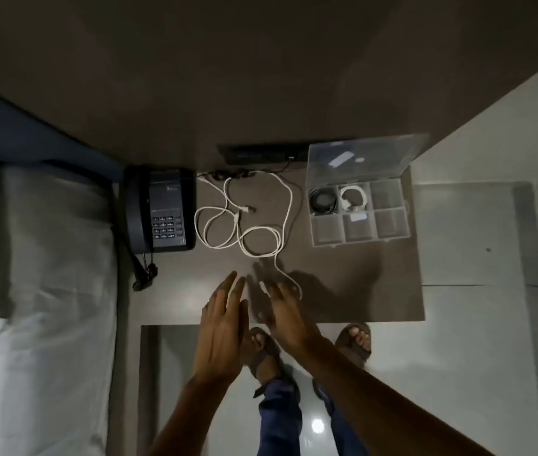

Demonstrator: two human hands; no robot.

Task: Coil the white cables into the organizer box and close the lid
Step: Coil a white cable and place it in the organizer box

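Left hand [224, 327] flat, fingers spread, empty. Right hand [289, 312] beside it, fingers extended, blurred.

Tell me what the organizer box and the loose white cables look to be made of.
Organizer box: clear, slightly frosted hard plastic, likely; the tabletop shows through its walls and raised lid. Loose white cables: flexible, matte white rubbery or plastic sheath, judging by the soft loops; too blurred to tell more.
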